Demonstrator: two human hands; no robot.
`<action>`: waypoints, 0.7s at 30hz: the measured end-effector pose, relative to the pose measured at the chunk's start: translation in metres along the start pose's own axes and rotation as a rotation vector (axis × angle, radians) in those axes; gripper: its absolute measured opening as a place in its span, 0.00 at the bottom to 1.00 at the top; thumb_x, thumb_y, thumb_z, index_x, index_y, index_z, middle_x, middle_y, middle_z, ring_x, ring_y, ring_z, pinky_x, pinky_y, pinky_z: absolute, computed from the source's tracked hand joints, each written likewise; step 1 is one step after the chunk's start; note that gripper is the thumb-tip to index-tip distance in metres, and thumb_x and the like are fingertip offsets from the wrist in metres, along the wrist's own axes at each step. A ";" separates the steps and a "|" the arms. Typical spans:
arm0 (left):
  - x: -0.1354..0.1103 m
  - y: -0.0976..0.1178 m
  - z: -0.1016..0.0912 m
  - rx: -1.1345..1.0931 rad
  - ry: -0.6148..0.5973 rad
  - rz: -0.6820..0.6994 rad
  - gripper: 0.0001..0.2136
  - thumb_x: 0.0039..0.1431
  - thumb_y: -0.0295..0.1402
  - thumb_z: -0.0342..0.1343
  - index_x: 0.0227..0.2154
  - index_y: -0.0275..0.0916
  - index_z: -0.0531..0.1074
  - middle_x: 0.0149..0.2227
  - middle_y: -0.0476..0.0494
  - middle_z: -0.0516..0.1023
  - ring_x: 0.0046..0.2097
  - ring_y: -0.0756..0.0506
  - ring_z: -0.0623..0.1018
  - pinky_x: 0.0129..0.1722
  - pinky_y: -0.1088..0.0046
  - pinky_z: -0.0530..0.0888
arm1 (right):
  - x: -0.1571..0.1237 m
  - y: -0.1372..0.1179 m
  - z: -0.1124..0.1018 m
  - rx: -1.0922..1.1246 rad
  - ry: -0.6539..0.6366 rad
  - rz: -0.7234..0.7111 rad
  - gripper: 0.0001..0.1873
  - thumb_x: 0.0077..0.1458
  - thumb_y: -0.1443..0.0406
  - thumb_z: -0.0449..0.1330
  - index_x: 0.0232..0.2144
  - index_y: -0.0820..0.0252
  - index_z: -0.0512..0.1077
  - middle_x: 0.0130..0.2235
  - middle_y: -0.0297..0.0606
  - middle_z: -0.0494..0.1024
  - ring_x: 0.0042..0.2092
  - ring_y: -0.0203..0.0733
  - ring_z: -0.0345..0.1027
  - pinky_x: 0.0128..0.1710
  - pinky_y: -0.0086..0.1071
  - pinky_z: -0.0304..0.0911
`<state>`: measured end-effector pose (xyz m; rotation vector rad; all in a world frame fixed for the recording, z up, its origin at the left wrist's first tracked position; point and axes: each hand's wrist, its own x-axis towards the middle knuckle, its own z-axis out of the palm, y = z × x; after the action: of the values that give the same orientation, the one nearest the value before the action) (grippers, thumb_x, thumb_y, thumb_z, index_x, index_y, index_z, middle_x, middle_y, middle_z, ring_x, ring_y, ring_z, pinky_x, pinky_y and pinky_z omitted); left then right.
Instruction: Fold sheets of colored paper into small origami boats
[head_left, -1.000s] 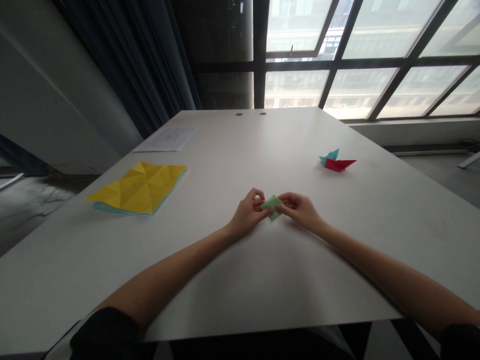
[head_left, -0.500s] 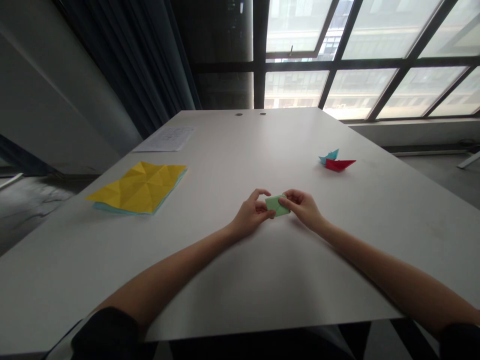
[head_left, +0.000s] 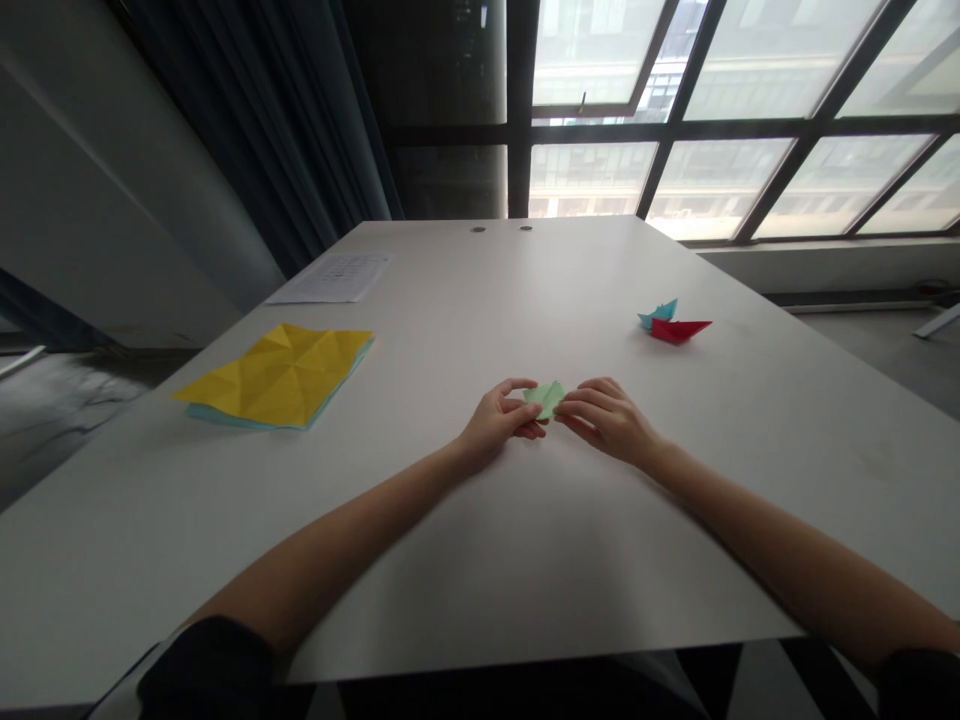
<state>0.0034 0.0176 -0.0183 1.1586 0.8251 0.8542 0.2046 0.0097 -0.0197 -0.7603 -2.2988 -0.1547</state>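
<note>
Your left hand (head_left: 495, 422) pinches the folded green paper (head_left: 548, 398) between thumb and fingers, in front of you over the white table (head_left: 480, 560). Your right hand (head_left: 611, 420) is half curled, fingertips at the paper's right edge; whether they grip it, you cannot tell. Bare tabletop stretches left to the yellow sheet (head_left: 281, 375) and right, farther off, to the red paper boat (head_left: 680, 331). The table's near edge runs beneath your forearms.
</note>
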 end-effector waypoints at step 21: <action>-0.002 -0.004 -0.010 0.757 0.008 0.397 0.10 0.49 0.37 0.56 0.34 0.37 0.71 0.31 0.47 0.76 0.34 0.49 0.74 0.36 0.74 0.69 | 0.008 -0.014 0.010 0.338 -0.146 0.611 0.08 0.49 0.61 0.57 0.28 0.59 0.72 0.25 0.31 0.75 0.27 0.33 0.65 0.29 0.26 0.58</action>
<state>-0.0058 0.0190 -0.0242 2.0349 0.9754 0.8872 0.1859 0.0053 -0.0208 -1.2727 -2.0360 0.5667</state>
